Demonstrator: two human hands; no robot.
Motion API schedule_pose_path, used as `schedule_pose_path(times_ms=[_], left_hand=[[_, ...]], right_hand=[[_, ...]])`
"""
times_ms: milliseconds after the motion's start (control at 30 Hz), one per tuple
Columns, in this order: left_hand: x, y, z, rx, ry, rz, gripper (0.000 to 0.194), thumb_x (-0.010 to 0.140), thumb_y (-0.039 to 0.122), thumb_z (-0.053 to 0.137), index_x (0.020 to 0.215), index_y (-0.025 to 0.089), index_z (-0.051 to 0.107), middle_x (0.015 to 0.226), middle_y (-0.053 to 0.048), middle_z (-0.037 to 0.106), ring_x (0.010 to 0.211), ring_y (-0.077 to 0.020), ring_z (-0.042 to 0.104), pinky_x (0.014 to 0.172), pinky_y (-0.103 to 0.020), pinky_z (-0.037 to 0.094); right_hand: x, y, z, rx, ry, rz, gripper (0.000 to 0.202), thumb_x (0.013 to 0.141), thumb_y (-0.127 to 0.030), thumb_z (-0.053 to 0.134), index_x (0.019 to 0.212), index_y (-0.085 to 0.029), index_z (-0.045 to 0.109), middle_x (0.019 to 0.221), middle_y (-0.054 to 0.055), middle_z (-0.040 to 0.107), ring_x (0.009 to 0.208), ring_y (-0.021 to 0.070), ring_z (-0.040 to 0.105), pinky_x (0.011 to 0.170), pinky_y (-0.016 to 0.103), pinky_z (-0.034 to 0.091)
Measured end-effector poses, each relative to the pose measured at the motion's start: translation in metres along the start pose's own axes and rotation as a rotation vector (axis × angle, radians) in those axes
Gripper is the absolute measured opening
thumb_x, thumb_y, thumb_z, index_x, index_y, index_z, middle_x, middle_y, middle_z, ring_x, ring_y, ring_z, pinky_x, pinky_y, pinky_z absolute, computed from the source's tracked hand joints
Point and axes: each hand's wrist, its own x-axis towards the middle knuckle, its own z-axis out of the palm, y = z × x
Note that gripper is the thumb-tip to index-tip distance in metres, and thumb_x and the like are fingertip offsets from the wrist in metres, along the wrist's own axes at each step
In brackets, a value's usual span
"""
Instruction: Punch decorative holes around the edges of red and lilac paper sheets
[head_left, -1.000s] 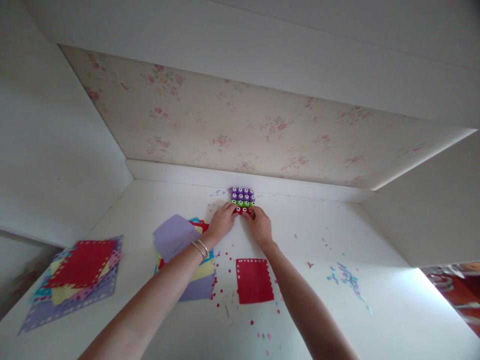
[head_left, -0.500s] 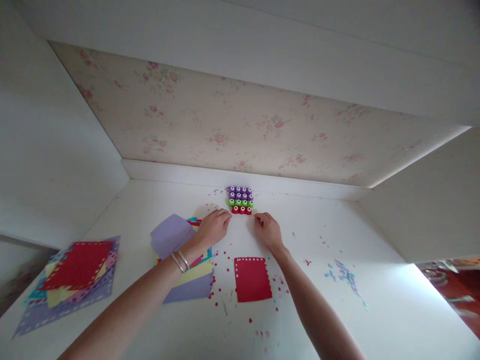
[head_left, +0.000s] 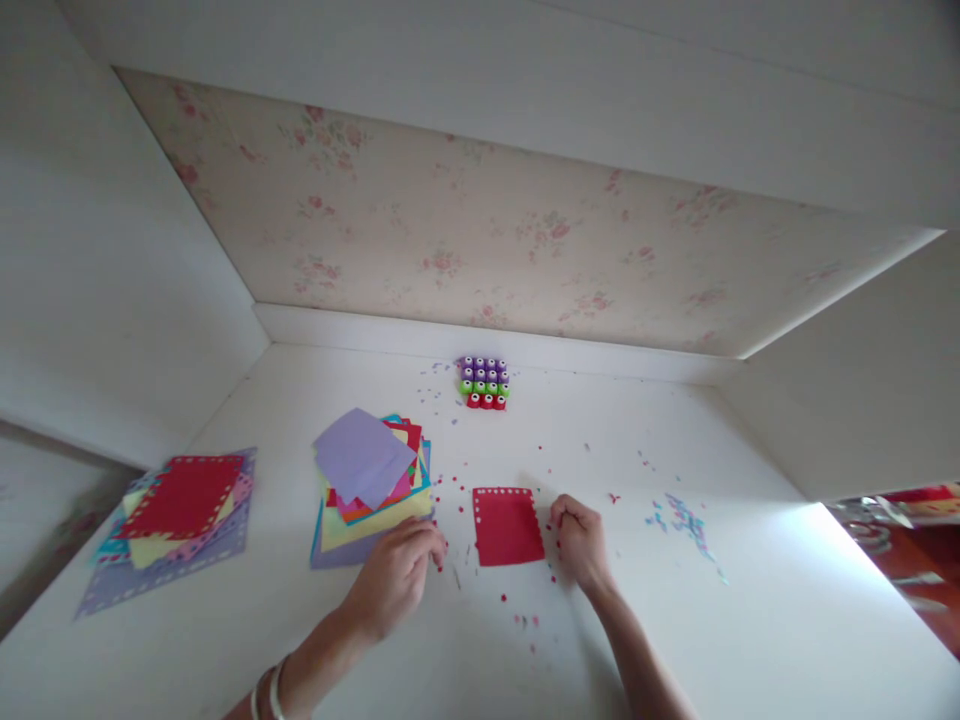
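White tabletop (head_left: 622,430) runs back to a floral panel (head_left: 480,240), and on it, between two hands, a red sheet (head_left: 509,530) lies flat. It looks close to square (I cannot settle on a long axis), with holes along its far edge and notches down its right side. From the right hand (head_left: 576,525), the sheet lies just to the left, across a narrow gap; this hand is the nearer one, its fingers curled tightly in. From the left hand (head_left: 409,560), it lies to the right, farther off; those fingers are bent and drawn together. Neither hand touches the sheet, and whether either pinches something small I cannot tell. Red dots (head_left: 503,598) are strewn around. Beyond the left hand sits a loose pile of coloured paper (head_left: 364,455), then, farther left, a hole-edged stack (head_left: 187,500). Rows of small eye-dotted pieces (head_left: 484,384) stand near the back.
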Motion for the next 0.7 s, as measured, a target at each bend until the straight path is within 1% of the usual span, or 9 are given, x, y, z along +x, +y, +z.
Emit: schedule_pose_path(times_ms=[100, 267, 367, 533, 633, 700], left_hand=[[0.000, -0.003, 0.009, 0.002, -0.036, -0.031, 0.029, 0.080, 0.000, 0.035, 0.073, 0.018, 0.057, 0.079, -0.001, 0.063, 0.081, -0.0138, 0.058, 0.078, -0.028, 0.045], [-0.005, -0.004, 0.017, 0.088, -0.120, 0.046, 0.027, 0.082, 0.002, 0.039, 0.076, 0.019, 0.061, 0.080, 0.000, 0.065, 0.080, -0.0146, 0.058, 0.081, -0.030, 0.043], [-0.009, -0.004, 0.018, 0.134, -0.140, 0.085, 0.028, 0.083, 0.003, 0.040, 0.078, 0.019, 0.062, 0.082, -0.001, 0.065, 0.082, -0.0152, 0.058, 0.083, -0.031, 0.042], [-0.010, -0.005, 0.018, 0.189, -0.147, 0.093, 0.028, 0.081, 0.001, 0.041, 0.080, 0.019, 0.063, 0.084, -0.001, 0.065, 0.084, -0.0158, 0.058, 0.083, -0.032, 0.042], [-0.009, -0.006, 0.019, 0.190, -0.137, 0.094, 0.029, 0.081, 0.000, 0.042, 0.080, 0.019, 0.063, 0.084, -0.001, 0.066, 0.084, -0.0154, 0.058, 0.084, -0.031, 0.042], [-0.008, -0.005, 0.019, 0.183, -0.133, 0.092, 0.029, 0.082, 0.000, 0.042, 0.080, 0.019, 0.064, 0.084, -0.001, 0.066, 0.083, -0.0150, 0.058, 0.083, -0.031, 0.042]], right_hand=[[-0.009, 0.001, 0.002, -0.070, 0.026, -0.114, 0.017, 0.065, -0.013, 0.032, 0.053, -0.020, 0.041, 0.051, -0.003, 0.042, 0.052, 0.0128, 0.042, 0.055, 0.024, 0.030], [-0.006, -0.005, 0.007, -0.137, -0.010, -0.176, 0.018, 0.067, -0.012, 0.032, 0.053, -0.020, 0.040, 0.051, -0.003, 0.043, 0.052, 0.0125, 0.041, 0.054, 0.023, 0.029], [-0.005, -0.005, 0.007, -0.140, -0.026, -0.174, 0.018, 0.067, -0.011, 0.032, 0.053, -0.020, 0.040, 0.052, -0.003, 0.044, 0.053, 0.0126, 0.042, 0.054, 0.023, 0.029], [-0.005, -0.004, 0.007, -0.129, -0.050, -0.172, 0.019, 0.067, -0.012, 0.032, 0.054, -0.020, 0.042, 0.053, -0.002, 0.046, 0.054, 0.0133, 0.044, 0.056, 0.024, 0.031], [-0.003, -0.002, 0.006, -0.098, -0.012, -0.167, 0.018, 0.065, -0.013, 0.033, 0.054, -0.020, 0.044, 0.053, -0.002, 0.046, 0.055, 0.0132, 0.044, 0.056, 0.024, 0.032], [-0.001, 0.000, 0.004, -0.052, 0.021, -0.108, 0.017, 0.064, -0.013, 0.033, 0.055, -0.020, 0.047, 0.054, -0.002, 0.047, 0.054, 0.0131, 0.045, 0.056, 0.024, 0.033]])
